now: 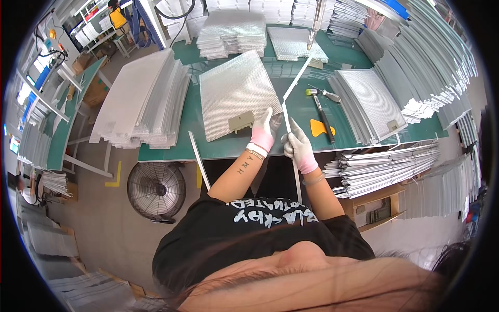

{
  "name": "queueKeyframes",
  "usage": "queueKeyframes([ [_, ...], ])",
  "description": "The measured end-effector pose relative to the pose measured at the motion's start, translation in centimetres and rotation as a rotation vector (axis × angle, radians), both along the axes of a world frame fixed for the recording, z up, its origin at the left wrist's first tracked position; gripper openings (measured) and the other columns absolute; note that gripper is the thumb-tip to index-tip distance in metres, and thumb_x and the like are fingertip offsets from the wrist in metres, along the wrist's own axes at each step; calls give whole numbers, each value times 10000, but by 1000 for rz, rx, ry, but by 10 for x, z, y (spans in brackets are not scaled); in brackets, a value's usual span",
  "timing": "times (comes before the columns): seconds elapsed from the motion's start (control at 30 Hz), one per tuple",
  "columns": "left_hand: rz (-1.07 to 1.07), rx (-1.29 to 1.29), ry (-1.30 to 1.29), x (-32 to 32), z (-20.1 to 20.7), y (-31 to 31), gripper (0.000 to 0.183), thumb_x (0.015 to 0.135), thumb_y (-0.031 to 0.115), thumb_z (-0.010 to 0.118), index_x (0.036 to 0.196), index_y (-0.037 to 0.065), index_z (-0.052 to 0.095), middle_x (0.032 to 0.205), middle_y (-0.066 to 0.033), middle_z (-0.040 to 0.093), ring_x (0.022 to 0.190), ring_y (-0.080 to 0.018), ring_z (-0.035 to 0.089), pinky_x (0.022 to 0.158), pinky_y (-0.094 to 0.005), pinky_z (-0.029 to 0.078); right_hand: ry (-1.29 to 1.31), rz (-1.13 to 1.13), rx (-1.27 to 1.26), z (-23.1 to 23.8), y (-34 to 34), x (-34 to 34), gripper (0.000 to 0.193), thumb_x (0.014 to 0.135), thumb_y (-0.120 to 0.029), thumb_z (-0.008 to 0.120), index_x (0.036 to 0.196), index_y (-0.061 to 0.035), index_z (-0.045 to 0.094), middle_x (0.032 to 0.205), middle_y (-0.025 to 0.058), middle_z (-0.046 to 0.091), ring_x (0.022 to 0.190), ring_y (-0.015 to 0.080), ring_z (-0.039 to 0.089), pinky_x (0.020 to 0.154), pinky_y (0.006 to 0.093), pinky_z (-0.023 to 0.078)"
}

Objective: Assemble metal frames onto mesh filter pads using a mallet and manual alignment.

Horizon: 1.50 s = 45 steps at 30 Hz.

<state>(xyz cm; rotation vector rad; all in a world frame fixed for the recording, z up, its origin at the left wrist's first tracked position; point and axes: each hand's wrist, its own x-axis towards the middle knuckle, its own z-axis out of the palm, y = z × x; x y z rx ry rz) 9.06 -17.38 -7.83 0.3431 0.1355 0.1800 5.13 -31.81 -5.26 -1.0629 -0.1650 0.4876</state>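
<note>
A silvery mesh filter panel lies tilted on the green table in front of me, with a small grey-beige plate at its near edge. My left hand, in a white and pink glove, is closed on the panel's near right corner; some fingers are hidden. A thin white metal strip, bent at an angle, runs from the table's far side down past the near edge. Around it are the closed fingers of my right hand, also gloved. Another pale strip slants over the table edge at left.
On the table lie a hammer, a screwdriver and an orange scraper. Panel stacks stand left, right and behind. Bundled strips sit below right; a floor fan stands below left.
</note>
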Motion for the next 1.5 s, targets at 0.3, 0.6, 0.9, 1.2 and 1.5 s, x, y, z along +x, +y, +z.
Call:
queueKeyframes([
  [0.3,-35,133,-97,5,-32,11,131,922,56,577,990,-54,597,1006,-129,626,954,-227,621,935,-361,504,25,45,48,1,2,-8,556,991,-70,407,1507,-149,215,834,57,557,460,50,333,416,191,300],
  [0.6,-44,223,24,-5,-15,20,166,882,37,632,1002,-78,622,980,-148,631,963,-244,626,924,-373,519,32,52,64,1,0,-11,560,988,-83,430,1505,-144,223,841,59,563,453,47,327,418,191,306],
  [0.9,-4,264,-44,-3,-23,26,130,868,9,645,972,-68,638,946,-128,643,897,-211,640,889,-336,545,-44,-8,-131,3,13,-16,562,988,-71,419,1509,-135,216,846,54,561,466,46,339,415,194,307],
  [1.2,45,356,-160,-6,-26,28,157,903,40,615,989,-88,643,1029,-135,638,956,-211,617,916,-351,521,-66,-62,-91,22,18,-14,554,985,-40,408,1504,-101,225,844,57,548,482,47,354,414,183,300],
  [1.5,-44,130,-27,-21,-31,26,132,918,80,579,1011,-10,606,1001,-104,619,971,-212,594,912,-353,481,-119,-173,-420,17,44,41,532,901,-105,605,1368,22,383,760,14,522,470,44,402,395,209,312],
])
